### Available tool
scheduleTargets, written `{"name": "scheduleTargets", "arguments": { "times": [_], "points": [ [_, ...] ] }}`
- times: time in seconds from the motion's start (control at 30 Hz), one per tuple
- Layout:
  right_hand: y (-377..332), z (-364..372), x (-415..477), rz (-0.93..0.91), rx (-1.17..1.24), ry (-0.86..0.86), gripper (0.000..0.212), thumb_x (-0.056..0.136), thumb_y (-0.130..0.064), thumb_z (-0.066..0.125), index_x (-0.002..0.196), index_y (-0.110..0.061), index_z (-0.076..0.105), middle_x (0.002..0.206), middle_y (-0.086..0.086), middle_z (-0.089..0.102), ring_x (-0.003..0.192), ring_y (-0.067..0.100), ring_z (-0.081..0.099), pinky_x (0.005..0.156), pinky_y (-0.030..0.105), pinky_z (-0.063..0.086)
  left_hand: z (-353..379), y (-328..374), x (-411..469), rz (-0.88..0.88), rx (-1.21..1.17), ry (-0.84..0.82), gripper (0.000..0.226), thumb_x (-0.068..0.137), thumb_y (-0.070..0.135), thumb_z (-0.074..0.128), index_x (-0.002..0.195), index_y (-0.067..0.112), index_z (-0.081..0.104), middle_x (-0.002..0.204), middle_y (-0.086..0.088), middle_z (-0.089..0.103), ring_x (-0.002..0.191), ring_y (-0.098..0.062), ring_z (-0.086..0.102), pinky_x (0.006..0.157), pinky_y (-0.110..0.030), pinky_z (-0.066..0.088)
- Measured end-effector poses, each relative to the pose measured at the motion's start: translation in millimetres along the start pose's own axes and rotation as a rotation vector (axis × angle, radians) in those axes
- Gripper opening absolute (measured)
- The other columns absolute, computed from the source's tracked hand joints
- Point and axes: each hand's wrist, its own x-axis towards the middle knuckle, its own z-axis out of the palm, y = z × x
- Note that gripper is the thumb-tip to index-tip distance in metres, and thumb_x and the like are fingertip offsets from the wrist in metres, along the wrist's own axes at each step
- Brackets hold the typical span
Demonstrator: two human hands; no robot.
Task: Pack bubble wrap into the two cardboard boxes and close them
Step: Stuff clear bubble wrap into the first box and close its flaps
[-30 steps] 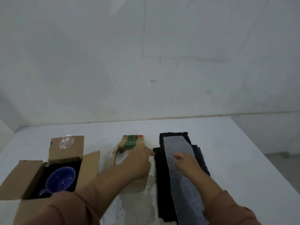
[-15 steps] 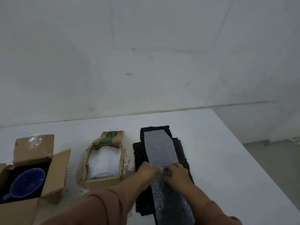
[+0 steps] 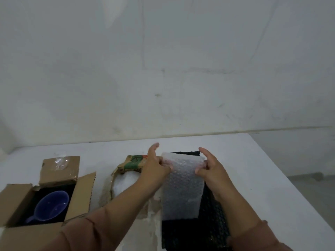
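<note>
A clear bubble wrap sheet (image 3: 182, 187) hangs lifted off the table, its top edge pinched by my left hand (image 3: 155, 166) on the left side and my right hand (image 3: 211, 169) on the right. Beneath it lies a stack of black bubble wrap (image 3: 208, 229). To the left sits a small open cardboard box (image 3: 126, 167) with white wrapping inside, partly hidden by my left forearm. At the far left stands a larger open cardboard box (image 3: 85, 192) holding a blue mug (image 3: 51, 205) on a black lining.
Everything rests on a white table (image 3: 253, 178) against a white wall. The table's right edge drops to the floor at the far right. The larger box's flaps stand open on all sides.
Both hands have gripped the clear sheet's end and raised it upright off the black stack. Earlier the left hand was at the small box.
</note>
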Motion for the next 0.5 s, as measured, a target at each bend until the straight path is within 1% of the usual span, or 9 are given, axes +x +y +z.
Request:
{"name": "scheduleTargets", "arguments": {
  "times": [0.07,0.13,0.17,0.23,0.3,0.33,0.37,0.43,0.5],
  "points": [
    [-18.1,7.4,0.2,-0.104,-0.182,0.007,0.053,0.084,0.001,0.056,0.125,-0.032,0.053,0.104,-0.005,0.055,0.104,0.015,0.055,0.086,0.024,0.042,-15.1,9.8,-1.6,0.067,0.093,0.014,0.074,0.086,-0.002,0.059,0.141,0.033,0.025,0.082,-0.002,0.055,0.076,-0.013,0.055,0.072,-0.018,0.045],
    [-33.8,14.3,0.1,-0.187,-0.354,0.008,0.036,0.082,-0.005,0.058,0.106,-0.032,0.060,0.102,-0.005,0.057,0.093,0.012,0.057,0.078,0.021,0.043,-29.0,18.6,-4.0,0.114,0.294,0.029,0.058,0.089,0.006,0.059,0.140,0.024,0.039,0.085,0.005,0.054,0.078,-0.005,0.054,0.067,-0.010,0.042],
    [-41.7,17.5,-1.0,-0.214,-0.406,0.010,0.026,0.082,-0.008,0.060,0.094,-0.031,0.061,0.098,-0.005,0.055,0.085,0.009,0.055,0.072,0.018,0.041,-35.4,22.2,-4.9,0.137,0.375,0.047,0.046,0.090,0.010,0.057,0.134,0.022,0.048,0.087,0.008,0.055,0.079,-0.003,0.053,0.067,-0.010,0.044],
    [-55.2,24.4,-2.5,-0.262,-0.404,0.017,0.017,0.081,-0.012,0.064,0.077,-0.027,0.060,0.091,-0.006,0.049,0.077,0.003,0.051,0.063,0.012,0.037,-47.5,30.2,-7.9,0.203,0.442,0.091,0.021,0.092,0.017,0.055,0.111,0.021,0.064,0.094,0.007,0.058,0.083,-0.005,0.055,0.073,-0.020,0.049],
    [-63.9,29.7,-2.5,-0.280,-0.279,0.019,0.015,0.080,-0.012,0.067,0.072,-0.024,0.061,0.095,-0.008,0.051,0.082,-0.001,0.051,0.065,0.007,0.038,-58.5,34.1,-8.7,0.256,0.403,0.134,0.008,0.092,0.022,0.056,0.087,0.021,0.063,0.096,0.005,0.055,0.083,-0.005,0.053,0.071,-0.021,0.046],
    [-67.5,32.5,-1.8,-0.258,-0.176,0.003,0.014,0.080,-0.011,0.068,0.074,-0.023,0.062,0.099,-0.009,0.055,0.087,-0.001,0.053,0.069,0.007,0.039,-63.6,34.7,-8.0,0.252,0.339,0.128,0.008,0.091,0.026,0.058,0.084,0.022,0.060,0.099,0.003,0.053,0.084,-0.006,0.052,0.069,-0.019,0.043],
    [-72.0,35.8,-1.9,-0.219,-0.060,-0.036,0.012,0.081,-0.010,0.068,0.079,-0.022,0.065,0.102,-0.007,0.059,0.090,0.003,0.056,0.074,0.012,0.042,-68.9,33.7,-7.2,0.222,0.228,0.083,0.009,0.087,0.031,0.061,0.086,0.023,0.057,0.102,0.001,0.052,0.086,-0.008,0.052,0.068,-0.020,0.041],
    [-80.1,42.0,-1.1,-0.150,0.155,-0.126,0.012,0.082,-0.006,0.065,0.084,-0.017,0.067,0.095,0.003,0.067,0.086,0.015,0.061,0.075,0.025,0.047,-78.7,30.1,-6.4,0.121,-0.070,-0.081,0.027,0.078,0.035,0.064,0.101,0.023,0.053,0.107,-0.002,0.056,0.090,-0.013,0.057,0.073,-0.024,0.045],
    [-88.1,48.9,-0.6,-0.133,0.328,-0.184,0.015,0.084,0.000,0.059,0.075,-0.012,0.063,0.077,0.005,0.067,0.072,0.018,0.062,0.066,0.028,0.050,-86.2,20.7,-4.5,0.032,-0.115,-0.200,0.044,0.077,0.029,0.066,0.118,0.018,0.052,0.117,-0.004,0.061,0.104,-0.019,0.061,0.084,-0.034,0.050]
  ]
}}
